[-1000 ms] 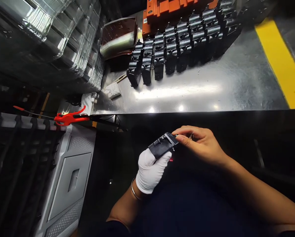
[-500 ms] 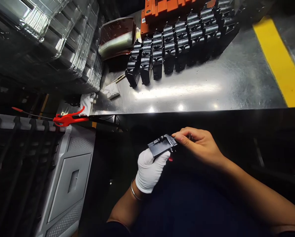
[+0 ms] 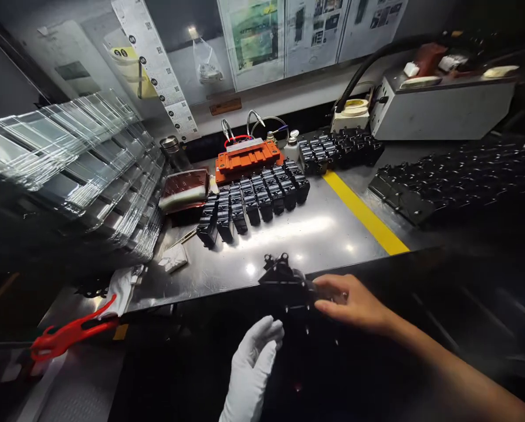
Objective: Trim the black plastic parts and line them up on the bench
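Observation:
My bare right hand (image 3: 354, 302) grips a black plastic part (image 3: 286, 281) by its right end, in front of the metal table's edge. Two small round lugs stand up at the part's far left. Below and left of it, my left hand (image 3: 256, 363) in a white glove is apart from the part, its fingers curved and spread with nothing between them. A row of black parts (image 3: 253, 199) stands on the metal table (image 3: 288, 243) beyond both hands.
Clear plastic trays (image 3: 90, 170) are stacked at the left. A red air gun (image 3: 68, 337) lies at lower left. An orange fixture (image 3: 249, 157) sits behind the row. More black parts (image 3: 456, 181) and a grey box (image 3: 442, 108) are at right.
My left hand has let go of the black part, which is now in my right hand and turned differently. The view has tilted up, showing the wall and more of the table.

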`<state>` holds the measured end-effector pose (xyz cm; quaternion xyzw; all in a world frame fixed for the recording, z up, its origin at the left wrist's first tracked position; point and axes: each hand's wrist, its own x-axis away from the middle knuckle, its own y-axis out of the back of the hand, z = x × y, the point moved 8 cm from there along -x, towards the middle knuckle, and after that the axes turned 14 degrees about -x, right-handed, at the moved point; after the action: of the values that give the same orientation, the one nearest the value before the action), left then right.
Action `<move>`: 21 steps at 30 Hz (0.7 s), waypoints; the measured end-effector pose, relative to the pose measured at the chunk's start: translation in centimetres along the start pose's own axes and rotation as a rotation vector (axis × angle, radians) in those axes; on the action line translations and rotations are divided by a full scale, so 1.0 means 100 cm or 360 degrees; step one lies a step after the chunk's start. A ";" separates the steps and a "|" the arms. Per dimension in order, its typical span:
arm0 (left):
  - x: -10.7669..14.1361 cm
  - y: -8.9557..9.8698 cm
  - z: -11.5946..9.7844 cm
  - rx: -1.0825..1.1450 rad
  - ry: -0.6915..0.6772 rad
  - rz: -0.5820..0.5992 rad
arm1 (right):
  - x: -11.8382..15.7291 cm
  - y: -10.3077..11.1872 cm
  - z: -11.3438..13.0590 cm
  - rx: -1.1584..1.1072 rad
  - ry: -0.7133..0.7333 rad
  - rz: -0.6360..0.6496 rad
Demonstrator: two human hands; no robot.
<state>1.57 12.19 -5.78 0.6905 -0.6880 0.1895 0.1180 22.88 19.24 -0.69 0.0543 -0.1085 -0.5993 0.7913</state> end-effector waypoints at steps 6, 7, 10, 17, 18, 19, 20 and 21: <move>-0.005 0.008 0.022 -0.0124 0.0107 -0.0197 | -0.042 0.162 0.036 0.0870 -0.0392 -0.1078; -0.005 0.010 0.027 -0.0106 0.0120 -0.0210 | -0.053 0.166 0.037 0.1002 -0.0468 -0.1008; -0.005 0.015 0.037 -0.0041 0.0163 -0.0247 | -0.081 0.145 0.037 0.1314 -0.0602 -0.0682; -0.002 0.017 0.036 -0.0069 0.0162 -0.0242 | -0.107 0.060 0.061 0.1472 -0.0409 -0.0257; -0.002 0.017 0.036 -0.0085 0.0166 -0.0240 | -0.110 0.053 0.064 0.1474 -0.0380 -0.0226; -0.002 0.016 0.036 -0.0099 0.0172 -0.0237 | -0.113 0.046 0.067 0.1477 -0.0357 -0.0205; -0.003 0.015 0.037 -0.0108 0.0179 -0.0230 | -0.116 0.041 0.069 0.1482 -0.0338 -0.0190; -0.004 0.013 0.038 -0.0112 0.0187 -0.0221 | -0.118 0.037 0.070 0.1489 -0.0319 -0.0178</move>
<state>0.69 10.88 -9.51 0.7196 -0.6366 0.1968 0.1953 21.61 31.89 5.67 0.3521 -0.4392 -0.5301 0.6341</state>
